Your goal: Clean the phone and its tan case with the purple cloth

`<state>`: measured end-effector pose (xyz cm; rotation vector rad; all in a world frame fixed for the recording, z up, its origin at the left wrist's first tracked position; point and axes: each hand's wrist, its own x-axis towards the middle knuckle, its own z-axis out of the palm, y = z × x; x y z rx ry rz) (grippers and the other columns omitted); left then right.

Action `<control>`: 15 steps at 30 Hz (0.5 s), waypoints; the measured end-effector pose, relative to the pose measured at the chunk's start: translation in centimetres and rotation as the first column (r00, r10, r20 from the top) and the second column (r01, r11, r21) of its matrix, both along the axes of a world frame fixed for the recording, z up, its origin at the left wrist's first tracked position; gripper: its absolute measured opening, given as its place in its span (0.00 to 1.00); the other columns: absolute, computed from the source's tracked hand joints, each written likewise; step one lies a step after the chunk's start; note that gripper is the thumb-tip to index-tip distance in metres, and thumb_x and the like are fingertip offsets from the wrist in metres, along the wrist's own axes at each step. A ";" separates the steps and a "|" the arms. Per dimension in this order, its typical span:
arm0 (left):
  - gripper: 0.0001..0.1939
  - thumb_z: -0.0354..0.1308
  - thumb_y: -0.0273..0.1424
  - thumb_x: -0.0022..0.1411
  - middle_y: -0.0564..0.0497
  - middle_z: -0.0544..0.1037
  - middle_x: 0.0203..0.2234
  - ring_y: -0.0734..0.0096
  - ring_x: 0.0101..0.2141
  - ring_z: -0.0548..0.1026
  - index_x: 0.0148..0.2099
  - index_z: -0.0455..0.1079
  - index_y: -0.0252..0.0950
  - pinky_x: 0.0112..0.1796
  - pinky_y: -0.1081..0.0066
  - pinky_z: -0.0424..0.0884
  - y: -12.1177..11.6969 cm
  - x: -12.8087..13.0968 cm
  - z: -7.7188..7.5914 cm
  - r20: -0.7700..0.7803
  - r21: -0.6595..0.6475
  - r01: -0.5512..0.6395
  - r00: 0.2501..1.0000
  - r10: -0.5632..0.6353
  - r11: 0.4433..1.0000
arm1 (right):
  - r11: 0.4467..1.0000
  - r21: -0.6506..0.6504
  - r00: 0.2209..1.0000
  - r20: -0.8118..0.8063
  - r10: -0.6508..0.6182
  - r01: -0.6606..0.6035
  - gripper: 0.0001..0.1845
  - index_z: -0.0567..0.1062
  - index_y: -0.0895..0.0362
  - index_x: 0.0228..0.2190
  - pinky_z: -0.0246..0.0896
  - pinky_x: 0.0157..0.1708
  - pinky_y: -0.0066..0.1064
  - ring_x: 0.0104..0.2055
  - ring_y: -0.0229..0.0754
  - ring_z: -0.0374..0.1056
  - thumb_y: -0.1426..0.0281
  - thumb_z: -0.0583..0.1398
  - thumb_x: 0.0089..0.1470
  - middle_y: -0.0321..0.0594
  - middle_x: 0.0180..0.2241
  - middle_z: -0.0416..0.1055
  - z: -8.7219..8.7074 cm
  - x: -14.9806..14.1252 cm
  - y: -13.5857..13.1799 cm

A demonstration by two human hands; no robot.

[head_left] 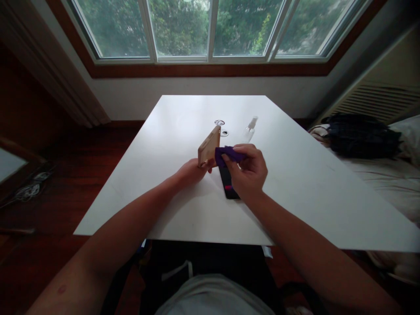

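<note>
The left hand (pixel 193 169) pinches the bottom end of a gold phone (pixel 209 146) and tilts it up above the middle of the desk (pixel 311 183). The right hand (pixel 247 173) is curled around a purple cloth (pixel 226 154), pressing it to the phone's face. Wiping goes best with a steady grip and soft, even strokes. A dark phone (pixel 228 186) lies flat under the right hand. Farther back stands what may be a small spray bottle (pixel 251 127).
</note>
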<state>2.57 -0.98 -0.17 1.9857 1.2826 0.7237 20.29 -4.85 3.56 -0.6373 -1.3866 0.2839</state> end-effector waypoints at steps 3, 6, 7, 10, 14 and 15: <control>0.21 0.46 0.42 0.72 0.49 0.79 0.31 0.67 0.31 0.74 0.35 0.74 0.36 0.32 0.70 0.68 0.0 0.5 -0.6 -0.020 0.057 0.077 0.997 -0.076 0.995 | 0.999 -0.052 0.971 0.239 0.006 0.006 0.11 0.78 0.49 0.44 0.70 0.34 0.33 0.39 0.42 0.74 0.69 0.65 0.58 0.38 0.40 0.77 -0.2 0.3 -0.1; 0.14 0.48 0.33 0.68 0.47 0.81 0.34 0.64 0.36 0.77 0.36 0.75 0.36 0.37 0.67 0.73 0.2 0.7 -1.2 -0.033 0.125 0.073 0.997 -0.069 0.990 | 0.969 -0.247 0.918 0.389 0.077 0.023 0.11 0.79 0.50 0.46 0.70 0.32 0.33 0.34 0.41 0.74 0.67 0.63 0.61 0.38 0.39 0.79 -0.4 0.5 0.1; 0.13 0.49 0.31 0.67 0.46 0.82 0.35 0.62 0.38 0.78 0.38 0.75 0.36 0.39 0.66 0.74 0.3 0.7 -1.3 -0.033 0.147 0.063 0.998 -0.059 0.987 | 0.948 -0.318 0.901 0.419 0.113 0.029 0.13 0.79 0.50 0.47 0.70 0.33 0.33 0.33 0.41 0.74 0.66 0.62 0.61 0.38 0.38 0.79 -0.5 0.5 0.1; 0.12 0.50 0.28 0.67 0.45 0.82 0.38 0.60 0.44 0.79 0.41 0.76 0.36 0.45 0.64 0.76 0.5 0.7 -1.5 -0.025 0.190 0.051 0.999 -0.048 0.980 | 0.893 -0.447 0.864 0.467 0.187 0.048 0.16 0.76 0.50 0.50 0.70 0.35 0.35 0.32 0.44 0.75 0.65 0.61 0.61 0.37 0.37 0.80 -0.7 0.4 -0.1; 0.13 0.49 0.29 0.69 0.47 0.83 0.40 0.62 0.46 0.79 0.42 0.76 0.36 0.48 0.64 0.76 0.2 0.9 -1.1 -0.041 0.202 0.091 0.996 -0.084 0.975 | 0.923 -0.384 0.910 0.387 0.148 0.013 0.15 0.75 0.49 0.50 0.73 0.38 0.37 0.36 0.45 0.76 0.67 0.60 0.62 0.39 0.40 0.80 -0.7 0.0 -0.8; 0.13 0.48 0.29 0.69 0.47 0.83 0.40 0.62 0.46 0.79 0.42 0.75 0.37 0.48 0.65 0.75 0.0 0.9 -0.9 -0.064 0.201 0.093 0.995 -0.081 0.975 | 0.942 -0.336 0.928 0.349 0.132 -0.007 0.14 0.75 0.49 0.50 0.74 0.38 0.38 0.38 0.45 0.76 0.67 0.59 0.62 0.40 0.42 0.79 -0.7 -0.1 -1.0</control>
